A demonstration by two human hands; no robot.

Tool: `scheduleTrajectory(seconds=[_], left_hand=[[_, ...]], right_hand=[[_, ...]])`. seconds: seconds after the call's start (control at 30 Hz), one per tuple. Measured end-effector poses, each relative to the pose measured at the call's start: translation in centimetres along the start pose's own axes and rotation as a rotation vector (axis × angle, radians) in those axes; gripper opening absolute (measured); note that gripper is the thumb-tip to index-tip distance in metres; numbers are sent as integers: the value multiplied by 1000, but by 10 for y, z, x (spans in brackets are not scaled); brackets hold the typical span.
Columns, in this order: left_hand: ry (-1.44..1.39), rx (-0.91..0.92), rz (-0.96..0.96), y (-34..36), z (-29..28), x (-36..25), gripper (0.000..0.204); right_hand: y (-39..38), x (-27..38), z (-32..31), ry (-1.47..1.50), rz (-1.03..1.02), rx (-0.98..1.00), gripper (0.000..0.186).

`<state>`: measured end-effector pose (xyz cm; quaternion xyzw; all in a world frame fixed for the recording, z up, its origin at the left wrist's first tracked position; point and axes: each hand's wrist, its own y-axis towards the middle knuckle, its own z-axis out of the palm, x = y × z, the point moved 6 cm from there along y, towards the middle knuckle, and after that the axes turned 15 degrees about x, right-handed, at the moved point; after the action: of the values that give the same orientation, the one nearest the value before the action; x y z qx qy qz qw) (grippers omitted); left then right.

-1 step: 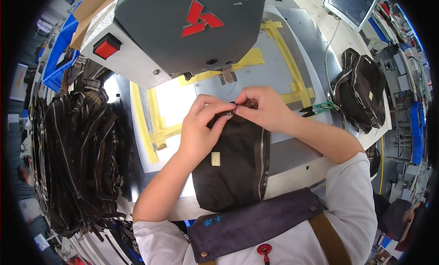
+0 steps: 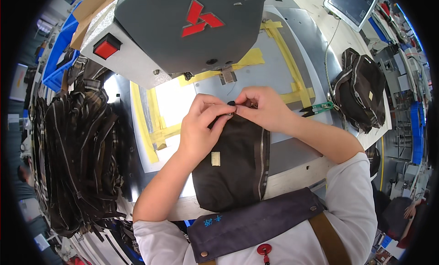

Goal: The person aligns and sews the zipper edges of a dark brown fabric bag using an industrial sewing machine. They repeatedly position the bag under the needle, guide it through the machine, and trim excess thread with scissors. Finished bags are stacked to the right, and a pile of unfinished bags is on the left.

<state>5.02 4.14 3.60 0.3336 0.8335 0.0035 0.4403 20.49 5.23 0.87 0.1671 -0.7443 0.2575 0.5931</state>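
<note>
At a pale worktable (image 2: 290, 175), fingers (image 2: 214, 111) pinch a dark, silver-zipped fabric bag (image 2: 232, 171).

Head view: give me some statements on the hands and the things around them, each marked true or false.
1. The left hand and right hand pinch the upper end of the dark fabric piece. True.
2. The right hand holds snips. False: the green-handled snips lie apart from it, to its right.
3. The piece's zipper runs along its left side. False: the zipper is along its right.
4. A heap of dark zippered items is at the person's left. True.
</note>
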Motion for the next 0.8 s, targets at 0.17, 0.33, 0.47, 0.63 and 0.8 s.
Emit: scheduleTrajectory(seconds=[0.17, 0.33, 0.47, 0.63, 0.8], left_hand=[[390, 6, 233, -5, -2, -20, 20], [86, -10, 62, 0, -2, -1, 17], [-416, 51, -297, 1, 5, 26, 14], [-517, 196, -481, -3, 10, 43, 17], [-303, 203, -472, -4, 9, 27, 17]], right_hand=[[4, -5, 0, 33, 53, -39, 8], [1, 3, 0, -120, -91, -49, 16], [0, 5, 2, -160, -146, -48, 15], [0, 6, 3, -78, -112, -29, 11], [4, 7, 3, -119, -35, 2, 12]])
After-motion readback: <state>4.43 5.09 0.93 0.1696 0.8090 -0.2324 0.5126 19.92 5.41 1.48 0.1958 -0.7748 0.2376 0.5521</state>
